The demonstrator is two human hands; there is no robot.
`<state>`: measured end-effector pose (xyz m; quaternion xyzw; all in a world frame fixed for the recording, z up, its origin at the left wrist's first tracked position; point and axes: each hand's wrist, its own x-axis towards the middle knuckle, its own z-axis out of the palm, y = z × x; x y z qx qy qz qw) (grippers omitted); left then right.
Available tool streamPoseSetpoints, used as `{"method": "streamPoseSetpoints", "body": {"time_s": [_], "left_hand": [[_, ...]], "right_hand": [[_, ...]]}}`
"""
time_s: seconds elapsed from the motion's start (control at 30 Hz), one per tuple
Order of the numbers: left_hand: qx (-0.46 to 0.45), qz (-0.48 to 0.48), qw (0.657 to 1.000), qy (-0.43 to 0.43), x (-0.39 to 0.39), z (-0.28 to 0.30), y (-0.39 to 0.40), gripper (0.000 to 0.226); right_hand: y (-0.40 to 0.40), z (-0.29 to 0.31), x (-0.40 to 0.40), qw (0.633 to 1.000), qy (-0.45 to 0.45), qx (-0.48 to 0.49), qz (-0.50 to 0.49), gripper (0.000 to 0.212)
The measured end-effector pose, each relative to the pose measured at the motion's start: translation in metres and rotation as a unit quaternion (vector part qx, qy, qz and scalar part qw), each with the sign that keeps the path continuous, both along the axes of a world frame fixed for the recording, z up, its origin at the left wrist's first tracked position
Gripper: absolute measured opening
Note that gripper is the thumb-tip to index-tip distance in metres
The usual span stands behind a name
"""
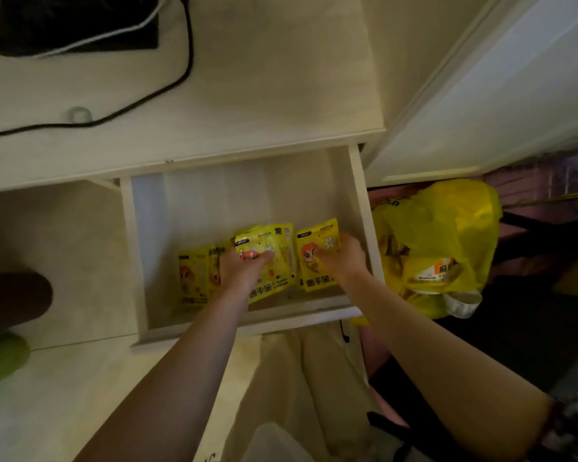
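A pale wooden drawer (pixel 359 201) is pulled out below a desk. Several yellow cartoon-printed packets lie near its front. My left hand (pixel 239 271) grips the middle packet (pixel 274 258), fingers curled over its upper part. My right hand (pixel 342 258) pinches the right packet (pixel 314 261) by its right edge. Another yellow packet (pixel 192 278) lies flat at the left, untouched. The back half of the drawer is bare.
A yellow plastic bag (pixel 447 238) sits on the floor right of the drawer. On the desk top (pixel 264 78) lie a black cable (pixel 167 91) and a black pad (pixel 77 25). A white door (pixel 497 105) stands at the right. Pale fabric (pixel 301 378) hangs below the drawer.
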<state>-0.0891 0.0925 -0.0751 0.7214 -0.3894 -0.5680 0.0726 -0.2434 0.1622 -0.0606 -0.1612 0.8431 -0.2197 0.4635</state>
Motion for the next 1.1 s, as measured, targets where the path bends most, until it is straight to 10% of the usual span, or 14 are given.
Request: {"method": "streamPoseSetpoints", "body": {"time_s": [0.37,0.67,1.1], "left_hand": [[-0.007,-0.053,0.998,-0.039,-0.013,-0.039,0.006,0.077],[-0.074,-0.130,0.982,-0.119,-0.004,-0.029,0.006,0.023],[-0.158,-0.159,0.966,-0.131,0.056,0.037,0.013,0.017]], "right_hand": [[-0.010,-0.046,-0.004,1.000,0.002,-0.001,-0.001,0.029],[-0.002,-0.036,-0.009,0.996,0.027,0.063,0.059,0.037],[0.014,0.024,0.016,0.982,0.029,0.042,0.180,0.035]]}}
